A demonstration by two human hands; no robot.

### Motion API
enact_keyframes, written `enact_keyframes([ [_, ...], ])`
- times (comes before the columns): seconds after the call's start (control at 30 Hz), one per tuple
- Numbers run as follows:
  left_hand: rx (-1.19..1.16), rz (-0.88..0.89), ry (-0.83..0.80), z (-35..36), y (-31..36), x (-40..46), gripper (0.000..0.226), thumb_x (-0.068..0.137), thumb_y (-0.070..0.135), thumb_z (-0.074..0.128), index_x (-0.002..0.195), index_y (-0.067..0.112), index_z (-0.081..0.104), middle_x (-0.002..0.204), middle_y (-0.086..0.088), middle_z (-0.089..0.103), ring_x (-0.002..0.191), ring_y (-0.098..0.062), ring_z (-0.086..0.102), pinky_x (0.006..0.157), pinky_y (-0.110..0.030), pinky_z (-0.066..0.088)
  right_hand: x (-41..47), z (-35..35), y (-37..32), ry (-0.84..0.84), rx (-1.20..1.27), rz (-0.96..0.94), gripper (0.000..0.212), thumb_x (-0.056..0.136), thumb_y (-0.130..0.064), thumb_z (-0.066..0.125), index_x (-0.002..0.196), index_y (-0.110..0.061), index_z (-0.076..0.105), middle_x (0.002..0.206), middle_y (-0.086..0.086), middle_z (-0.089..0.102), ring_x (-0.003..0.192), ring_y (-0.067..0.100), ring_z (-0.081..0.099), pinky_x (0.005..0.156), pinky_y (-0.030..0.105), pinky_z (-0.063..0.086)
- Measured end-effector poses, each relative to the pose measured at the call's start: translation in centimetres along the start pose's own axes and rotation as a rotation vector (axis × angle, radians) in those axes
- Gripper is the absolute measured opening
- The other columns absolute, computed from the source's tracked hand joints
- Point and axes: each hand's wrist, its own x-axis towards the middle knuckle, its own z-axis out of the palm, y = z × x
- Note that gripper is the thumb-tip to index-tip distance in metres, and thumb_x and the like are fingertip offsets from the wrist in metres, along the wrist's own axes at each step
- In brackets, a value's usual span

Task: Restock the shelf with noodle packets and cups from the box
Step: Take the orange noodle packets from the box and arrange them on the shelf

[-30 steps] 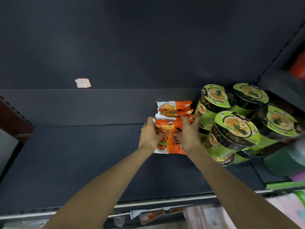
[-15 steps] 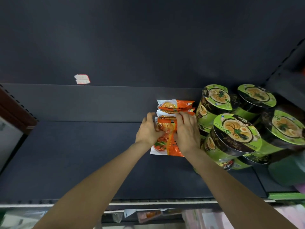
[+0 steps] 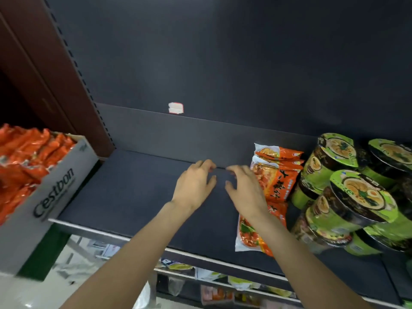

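Note:
Orange noodle packets (image 3: 276,175) stand in a small stack on the dark shelf (image 3: 138,192), with one more packet (image 3: 249,237) lying flat in front. Green noodle cups (image 3: 347,197) are piled to their right. My left hand (image 3: 194,186) hovers over the bare shelf, fingers loosely spread and holding nothing. My right hand (image 3: 245,188) is just left of the packet stack, fingers relaxed and empty. At the far left, a grey cardboard box (image 3: 55,188) marked "Cestbon" holds several orange packets (image 3: 29,157).
A brown upright post (image 3: 55,70) bounds the shelf on the left. A small white and red sticker (image 3: 176,108) sits on the back panel. Lower shelves with assorted goods (image 3: 218,284) show beneath the shelf's front edge.
Both hands have let go of the orange packets and drawn leftward, now empty. The view has swung left, bringing the box of packets into sight.

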Motion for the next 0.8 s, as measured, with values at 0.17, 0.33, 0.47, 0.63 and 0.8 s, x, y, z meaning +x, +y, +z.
enact_keyframes([
  [0.17, 0.077, -0.060, 0.050, -5.9, -6.3, -3.1, 0.025, 0.095, 0.026, 0.048, 0.118, 0.016, 0.054, 0.111, 0.003, 0.063, 0.095, -0.018, 0.061, 0.071, -0.026, 0.042, 0.5, 3.9, -7.7, -0.090, 0.057, -0.082, 0.029, 0.091, -0.016, 0.052, 0.120, -0.017, 0.057, 0.112, 0.001, 0.058, 0.106, 0.017, 0.056, 0.088, 0.034, 0.047],
  [0.33, 0.109, -0.131, 0.049, -12.4, -14.0, -6.4, 0.024, 0.095, 0.028, 0.048, 0.115, 0.017, 0.055, 0.104, 0.001, 0.064, 0.091, -0.020, 0.061, 0.069, -0.033, 0.048, 0.3, 8.2, -16.3, -0.153, 0.058, -0.117, 0.026, 0.093, -0.017, 0.050, 0.117, -0.018, 0.059, 0.107, -0.002, 0.061, 0.094, 0.014, 0.059, 0.075, 0.029, 0.048],
  [0.47, 0.093, -0.192, 0.040, -18.7, -21.9, -9.3, 0.024, 0.093, 0.026, 0.051, 0.114, 0.016, 0.058, 0.106, -0.001, 0.067, 0.096, -0.023, 0.062, 0.073, -0.034, 0.049, -0.2, 12.9, -24.8, -0.179, 0.084, -0.109, 0.025, 0.093, -0.016, 0.051, 0.116, -0.018, 0.060, 0.108, 0.000, 0.061, 0.094, 0.015, 0.060, 0.077, 0.032, 0.051],
  [0.63, 0.088, -0.267, 0.047, -24.7, -30.9, -11.7, 0.022, 0.090, 0.024, 0.053, 0.110, 0.018, 0.060, 0.107, -0.005, 0.067, 0.101, -0.027, 0.061, 0.077, -0.033, 0.048, 0.0, 18.2, -33.3, -0.199, 0.114, -0.116, 0.025, 0.093, -0.015, 0.049, 0.115, -0.017, 0.060, 0.106, 0.001, 0.059, 0.093, 0.016, 0.058, 0.078, 0.033, 0.050],
  [0.8, 0.061, -0.308, 0.057, -28.2, -38.0, -12.3, 0.020, 0.089, 0.022, 0.053, 0.108, 0.016, 0.059, 0.107, -0.005, 0.064, 0.101, -0.025, 0.060, 0.082, -0.038, 0.051, 1.3, 22.8, -39.2, -0.225, 0.140, -0.116, 0.025, 0.093, -0.015, 0.050, 0.115, -0.018, 0.060, 0.104, 0.001, 0.057, 0.091, 0.015, 0.056, 0.078, 0.033, 0.050],
])
